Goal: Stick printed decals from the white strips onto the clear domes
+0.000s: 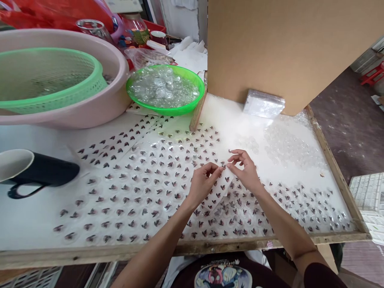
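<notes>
Standing by the wooden-framed tray [90,252]. 2 bare hands work just past its front rail, approx. mid-tray.

The left hand [205,182] has thumb + forefinger pinched shut on the top edge of a loose printed sheet [222,193]. The sheet is thin white paper w/ small dark motifs, lying on the tray btwn the 2 hands. Its visible edge slants from near-left up to far-right; the rest is hidden, so can't tell its long axis.

The right hand [244,170] has its fingertips closed together just above that sheet. Whatever is btwn them is too small to make out.

Round the hands the tray floor is covered by capped prints [135,200], round clear domes over the same motifs, in rows, too many to count. 1 black mug [45,172] w/ white inside lies on its side at the tray's left edge.

Further in, 2 or so bare sheets [111,146] lie far-left. A heap of loose clear domes [294,144] lies far-right.

At the tray's back there is 1 shiny plastic packet [263,104] against 1 upright cardboard panel [285,52].

Beyond the back-left corner: 1 green bowl [168,109] of glassy pieces, then 1 pink basin [99,104] holding 1 green mesh basket [60,100].
</notes>
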`<state>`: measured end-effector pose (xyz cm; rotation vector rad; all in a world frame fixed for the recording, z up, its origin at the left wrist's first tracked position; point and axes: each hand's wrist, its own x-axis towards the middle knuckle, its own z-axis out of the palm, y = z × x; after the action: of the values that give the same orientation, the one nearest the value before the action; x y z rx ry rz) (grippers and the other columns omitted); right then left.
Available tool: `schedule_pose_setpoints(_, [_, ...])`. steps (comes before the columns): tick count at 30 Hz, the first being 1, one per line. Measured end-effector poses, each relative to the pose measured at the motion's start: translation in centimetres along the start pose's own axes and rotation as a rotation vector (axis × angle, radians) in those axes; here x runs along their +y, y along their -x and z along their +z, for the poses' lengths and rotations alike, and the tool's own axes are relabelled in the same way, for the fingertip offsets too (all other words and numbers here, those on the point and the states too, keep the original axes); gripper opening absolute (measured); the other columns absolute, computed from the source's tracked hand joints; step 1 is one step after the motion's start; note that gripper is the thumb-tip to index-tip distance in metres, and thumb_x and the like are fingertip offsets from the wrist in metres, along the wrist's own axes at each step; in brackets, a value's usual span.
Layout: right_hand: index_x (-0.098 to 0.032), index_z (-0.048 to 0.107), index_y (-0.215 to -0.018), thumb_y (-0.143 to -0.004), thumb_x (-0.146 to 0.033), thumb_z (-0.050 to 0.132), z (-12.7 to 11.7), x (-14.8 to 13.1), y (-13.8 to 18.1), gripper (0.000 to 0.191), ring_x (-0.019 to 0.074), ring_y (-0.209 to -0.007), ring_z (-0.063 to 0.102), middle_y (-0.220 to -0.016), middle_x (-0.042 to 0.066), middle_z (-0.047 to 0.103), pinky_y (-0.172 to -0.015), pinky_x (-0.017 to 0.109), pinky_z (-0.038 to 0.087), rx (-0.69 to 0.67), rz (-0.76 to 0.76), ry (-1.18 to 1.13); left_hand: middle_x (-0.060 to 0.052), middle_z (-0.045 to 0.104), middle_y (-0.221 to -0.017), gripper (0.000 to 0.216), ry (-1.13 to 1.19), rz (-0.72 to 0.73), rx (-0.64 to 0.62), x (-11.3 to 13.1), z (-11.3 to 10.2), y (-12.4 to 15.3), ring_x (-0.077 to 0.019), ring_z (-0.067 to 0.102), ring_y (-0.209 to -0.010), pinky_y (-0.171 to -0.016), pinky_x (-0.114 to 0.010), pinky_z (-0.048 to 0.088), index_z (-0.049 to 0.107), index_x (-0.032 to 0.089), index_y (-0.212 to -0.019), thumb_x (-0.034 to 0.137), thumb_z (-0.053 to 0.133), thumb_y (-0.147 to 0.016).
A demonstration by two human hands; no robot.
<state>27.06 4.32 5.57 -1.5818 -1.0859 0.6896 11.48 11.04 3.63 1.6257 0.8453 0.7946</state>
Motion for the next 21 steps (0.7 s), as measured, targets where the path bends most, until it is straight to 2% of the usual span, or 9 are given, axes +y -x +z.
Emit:
schedule_pose_setpoints(3, [-0.025,0.046,-0.113,-0.079,-0.034,0.067,0.7,0.1,-0.1,0.041,0.0175,-0.081,0.062,-0.084,-0.001,0.065,-0.081,0.034,0.047,-0.054,0.036,-0.093,0.002,0.054,-0.058,0.032,-0.021,0.016,-0.015,-0.1,0.1,0.0,-0.0107,0.042,-0.054,-0.052,-0.022,0.036,0.059,0.018,-0.066,0.042,0.061,-0.086])
schedule_pose_setpoints(7, [-0.026,0.041,-0.11,-0.079,-0.033,0.068,0.3,0.1,0.0,0.041,0.0174,-0.079,0.062,-0.08,-0.002,0.064,-0.083,0.035,0.047,0.02,0.02,-0.095,0.002,0.053,-0.061,0.029,-0.034,0.019,-0.069,-0.4,0.2,0.1,-0.0115,0.044,-0.055,-0.051,-0.022,0.036,0.062,0.018,-0.073,0.042,0.057,-0.088])
schedule_pose_setpoints(11, [-0.028,0.036,-0.112,-0.079,-0.035,0.067,-3.0,0.8,-1.4,0.046,0.017,-0.08,0.063,-0.085,-0.001,0.065,-0.078,0.034,0.048,0.145,0.006,-0.08,0.002,0.052,-0.06,0.028,-0.05,-0.003,-0.113,-0.6,0.2,0.2,-0.0116,0.043,-0.053,-0.049,-0.022,0.035,0.062,0.019,-0.077,0.041,0.055,-0.09])
schedule_pose_setpoints(15, [-0.026,0.032,-0.111,-0.074,-0.033,0.066,-8.0,4.0,-4.4,0.051,0.0162,-0.078,0.062,-0.082,-0.002,0.064,-0.075,0.032,0.047,0.363,0.028,-0.026,0.001,0.052,-0.061,0.029,-0.042,0.008,-0.089,-0.5,0.0,0.2,-0.0117,0.042,-0.053,-0.047,-0.022,0.033,0.062,0.019,-0.075,0.042,0.055,-0.09])
schedule_pose_setpoints(18, [-0.024,0.033,-0.11,-0.069,-0.032,0.065,-10.2,6.8,-5.9,0.052,0.0167,-0.075,0.061,-0.08,-0.001,0.065,-0.068,0.031,0.046,0.36,0.181,0.068,0.001,0.05,-0.059,0.03,-0.042,0.01,-0.113,-0.5,-0.1,0.1,-0.0116,0.04,-0.051,-0.046,-0.022,0.032,0.062,0.019,-0.075,0.044,0.054,-0.091])
schedule_pose_setpoints(21, [-0.023,0.034,-0.11,-0.067,-0.033,0.064,-10.6,8.5,-6.3,0.054,0.0167,-0.072,0.06,-0.081,0.0,0.067,-0.063,0.029,0.044,0.334,0.266,0.141,0.001,0.051,-0.06,0.03,-0.043,0.006,-0.121,-0.5,-0.1,0.1,-0.0117,0.04,-0.051,-0.047,-0.022,0.032,0.062,0.019,-0.075,0.043,0.055,-0.091])
